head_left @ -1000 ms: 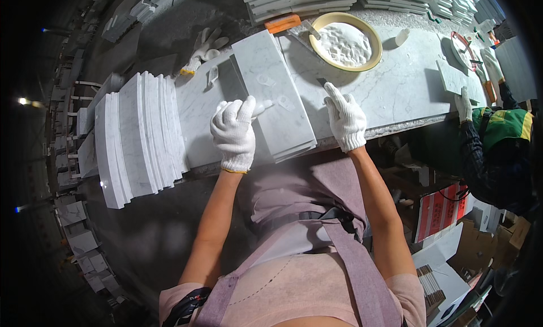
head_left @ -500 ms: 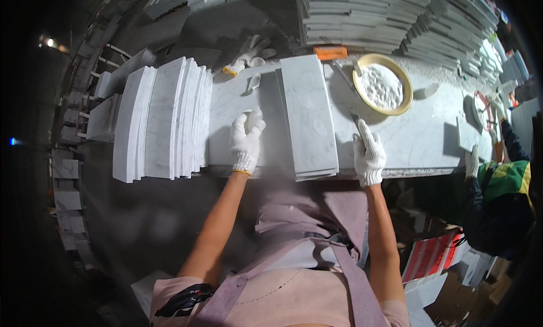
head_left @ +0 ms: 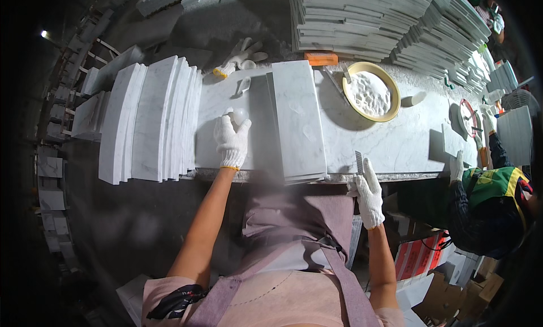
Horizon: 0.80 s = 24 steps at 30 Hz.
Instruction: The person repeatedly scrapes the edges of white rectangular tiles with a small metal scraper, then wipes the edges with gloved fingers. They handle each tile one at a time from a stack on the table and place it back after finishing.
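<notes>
Marble slab [head_left: 297, 120] lies flat on the stone workbench [head_left: 396, 146], its near end at the front edge, on top of what looks like a few more of the same. Left hand [head_left: 232, 140], white work glove, rests on the bench just left of the slab with fingers curled round a small pale rounded object [head_left: 238, 114]; can't tell what it is. Right hand [head_left: 367, 194] hangs at the bench's front edge, right of the slab, fingers loosely bent and gripping nothing, not touching the slab. Small dark comb-like tool [head_left: 359, 162] sits by its fingertips.

Handling judgement: slab is stiff, heavy for its thickness, brittle at corners, dusty so likely slick under cotton gloves. Best taken by both long edges near mid-length, kept level. Stack of upright slabs [head_left: 150, 120] stands left of the bench, yellow bowl of white paste [head_left: 370, 92] to the right.
</notes>
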Motion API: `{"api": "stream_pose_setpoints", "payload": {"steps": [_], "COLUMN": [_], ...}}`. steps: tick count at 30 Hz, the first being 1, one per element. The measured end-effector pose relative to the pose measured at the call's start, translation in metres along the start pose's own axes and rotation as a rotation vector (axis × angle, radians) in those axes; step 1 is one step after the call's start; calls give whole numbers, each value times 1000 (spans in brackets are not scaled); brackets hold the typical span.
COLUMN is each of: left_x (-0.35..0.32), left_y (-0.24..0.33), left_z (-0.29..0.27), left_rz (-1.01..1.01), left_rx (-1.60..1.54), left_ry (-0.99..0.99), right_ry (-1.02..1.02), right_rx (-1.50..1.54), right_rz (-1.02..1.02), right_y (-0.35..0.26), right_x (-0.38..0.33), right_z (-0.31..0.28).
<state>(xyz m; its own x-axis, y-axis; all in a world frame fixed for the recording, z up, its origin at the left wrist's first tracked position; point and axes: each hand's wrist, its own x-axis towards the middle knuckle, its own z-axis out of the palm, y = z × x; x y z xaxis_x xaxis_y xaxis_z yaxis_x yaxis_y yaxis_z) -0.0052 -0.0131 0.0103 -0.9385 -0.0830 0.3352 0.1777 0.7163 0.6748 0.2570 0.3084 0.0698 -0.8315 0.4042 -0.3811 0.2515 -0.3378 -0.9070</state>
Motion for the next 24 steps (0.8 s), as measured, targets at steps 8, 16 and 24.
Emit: {"api": "stream_pose_setpoints", "payload": {"steps": [8, 16, 24], "left_x": [-46, 6, 31], "left_y": [68, 100, 107], "left_z": [-32, 31, 48], "left_rz": [410, 526, 693], "left_rx": [-103, -141, 103], "left_ry": [-25, -171, -308], "right_ry": [48, 102, -130], "right_rx": [282, -53, -947], "right_rz": [-75, -727, -1089], "right_y": [19, 0, -35], "right_x": [-9, -22, -48], "right_z": [29, 52, 79]}}
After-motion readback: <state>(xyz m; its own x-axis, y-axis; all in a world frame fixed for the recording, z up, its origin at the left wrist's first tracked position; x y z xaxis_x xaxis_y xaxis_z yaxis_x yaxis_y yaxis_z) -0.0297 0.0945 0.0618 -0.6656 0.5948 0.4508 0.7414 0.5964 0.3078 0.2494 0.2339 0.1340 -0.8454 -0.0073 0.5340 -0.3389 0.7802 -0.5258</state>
